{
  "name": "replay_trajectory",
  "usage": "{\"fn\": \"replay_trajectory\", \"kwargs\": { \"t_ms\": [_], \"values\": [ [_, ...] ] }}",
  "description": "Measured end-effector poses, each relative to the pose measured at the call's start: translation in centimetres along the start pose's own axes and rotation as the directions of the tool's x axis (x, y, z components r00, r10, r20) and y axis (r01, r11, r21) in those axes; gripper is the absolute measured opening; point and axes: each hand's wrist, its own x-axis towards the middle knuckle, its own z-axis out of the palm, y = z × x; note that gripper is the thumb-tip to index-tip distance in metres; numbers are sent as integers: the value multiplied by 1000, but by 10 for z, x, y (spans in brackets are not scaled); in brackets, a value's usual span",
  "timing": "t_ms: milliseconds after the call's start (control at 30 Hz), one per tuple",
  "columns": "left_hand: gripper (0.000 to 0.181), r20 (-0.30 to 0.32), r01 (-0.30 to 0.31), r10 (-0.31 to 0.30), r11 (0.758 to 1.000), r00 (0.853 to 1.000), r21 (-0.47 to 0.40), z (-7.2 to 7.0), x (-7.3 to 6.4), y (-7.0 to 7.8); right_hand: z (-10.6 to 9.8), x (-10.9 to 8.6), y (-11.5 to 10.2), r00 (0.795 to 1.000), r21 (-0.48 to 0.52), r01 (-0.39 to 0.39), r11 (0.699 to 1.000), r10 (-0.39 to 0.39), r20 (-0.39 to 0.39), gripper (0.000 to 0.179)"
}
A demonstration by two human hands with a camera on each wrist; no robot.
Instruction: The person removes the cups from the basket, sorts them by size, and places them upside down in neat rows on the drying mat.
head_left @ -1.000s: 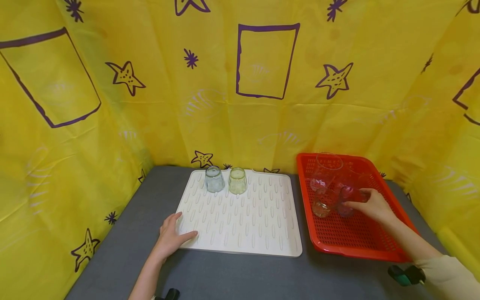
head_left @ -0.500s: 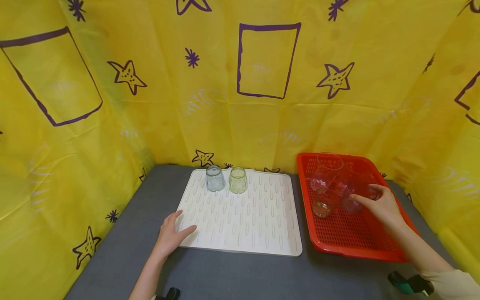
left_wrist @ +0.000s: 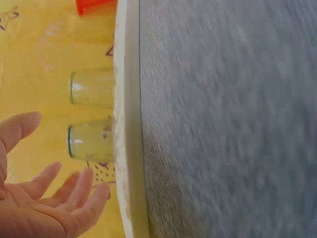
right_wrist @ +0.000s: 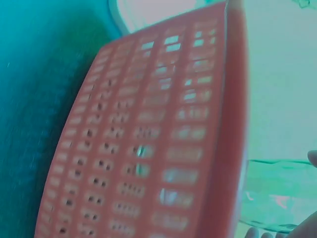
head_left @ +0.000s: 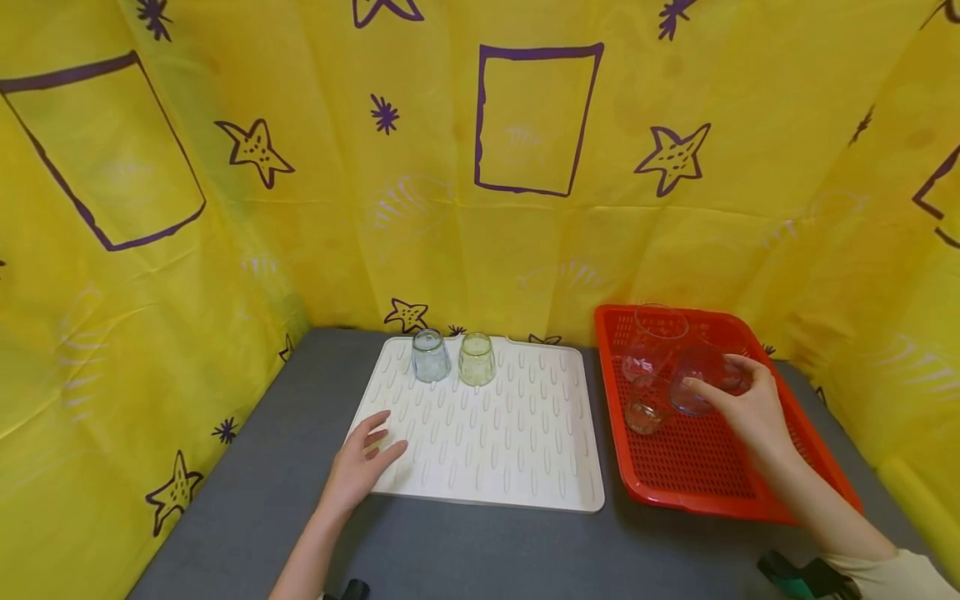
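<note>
My right hand [head_left: 753, 408] grips a clear drinking glass [head_left: 688, 398] between thumb and fingers, tilted, over the red plastic basket [head_left: 712, 504]. In the right wrist view the same glass [right_wrist: 272, 193] shows beyond the basket rim. Several other clear glasses stand in the basket, among them a tall one [head_left: 660, 322] and a short one [head_left: 643, 417]. With fingers spread and holding nothing, my left hand [head_left: 360, 467] hovers over the near left corner of the white ribbed drying mat [head_left: 495, 450]. At the mat's far edge sit a bluish glass [head_left: 431, 358] and a yellow-green glass [head_left: 476, 360], upside down.
A dark grey tabletop [head_left: 465, 550] lies under mat and basket. Yellow cloth [head_left: 525, 250] with purple drawings encloses the back and sides. The basket stands just right of the mat, its raised rim between them.
My right hand has shifted a little within the basket area and lifted and tilted the glass. My left hand has come off the mat's left edge and moved right and up.
</note>
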Motion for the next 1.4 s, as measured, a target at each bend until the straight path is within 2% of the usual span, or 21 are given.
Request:
{"fn": "replay_trajectory", "kwargs": {
  "t_ms": [200,333,633,767,867,1200,1400],
  "values": [
    [45,40,-74,82,981,996,-180,12,-5,10,10,-10,-17,997,37,19,999,-21,73,84],
    [40,64,-103,124,960,990,-259,22,-9,18,19,-17,-28,991,44,32,998,-38,129,82],
    [39,142,-117,185,914,972,-388,50,-14,40,52,-31,-46,968,218,15,976,-69,241,80],
    [45,209,-106,201,913,957,-395,60,-14,49,68,-37,-52,959,222,21,975,-82,272,79],
    [51,244,-109,216,914,945,-390,67,-13,55,81,-42,-54,952,215,55,975,-116,283,75],
    [64,279,-196,317,901,906,-387,81,-10,68,118,-55,-56,912,275,97,957,-196,359,76],
    [73,321,-203,319,916,892,-346,89,-9,70,131,-61,-51,884,294,195,936,-297,360,72]
  ]
}}
